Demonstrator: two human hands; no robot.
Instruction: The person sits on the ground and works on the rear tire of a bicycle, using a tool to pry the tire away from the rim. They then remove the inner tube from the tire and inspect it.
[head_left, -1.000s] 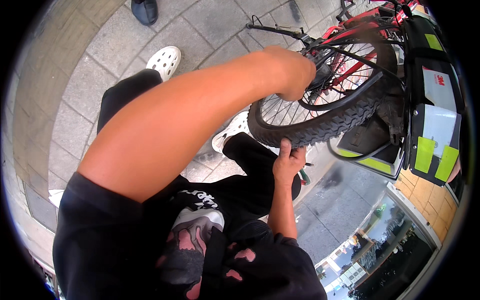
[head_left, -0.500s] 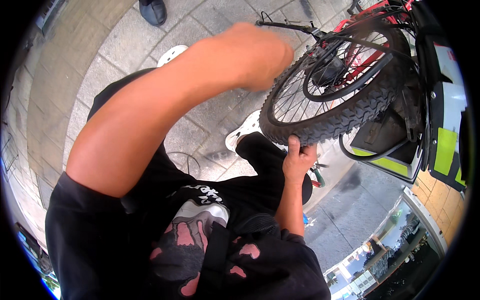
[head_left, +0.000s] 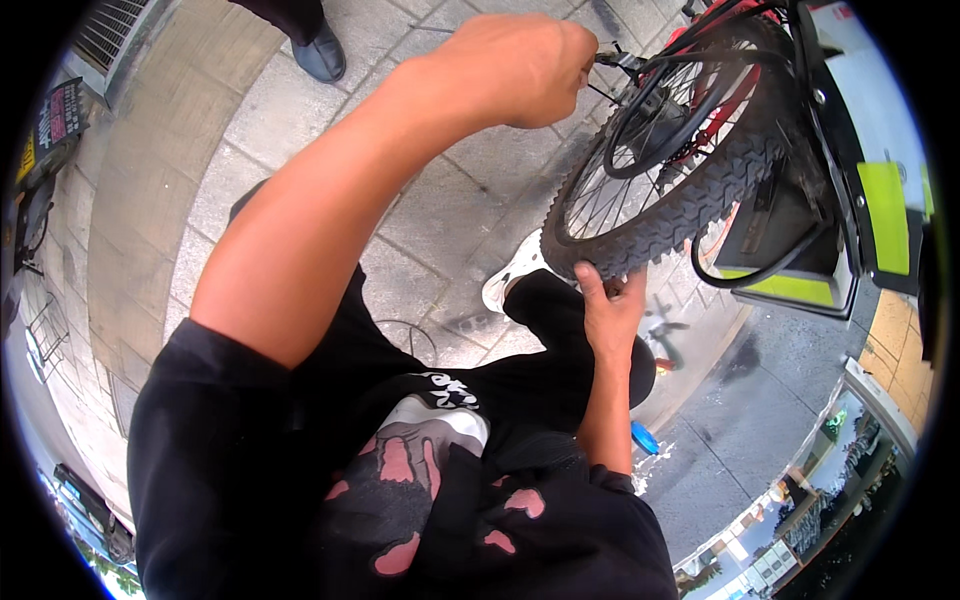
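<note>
My left hand (head_left: 535, 70), curled closed, is raised above and left of the bicycle wheel, near a black metal part (head_left: 620, 62); what it holds, if anything, is hidden. My right hand (head_left: 610, 300) grips the lower edge of the knobby black tyre (head_left: 700, 180), thumb on the near side and fingers mostly behind. A black tube or cable loop (head_left: 650, 160) lies across the spokes. The wheel is on a red bicycle (head_left: 730, 110), beside a black bag or case (head_left: 880, 220) with fluorescent yellow patches.
Another person's dark shoe (head_left: 320, 55) stands on the paving (head_left: 280, 130) at the top. My white clog (head_left: 515, 265) is below the wheel. A tool (head_left: 660, 340) and a blue object (head_left: 644, 437) lie at the right. A grate (head_left: 105, 35) is at the upper left.
My left hand has moved up and away from the wheel's hub area. My right hand stays on the tyre. The view has shifted slightly.
</note>
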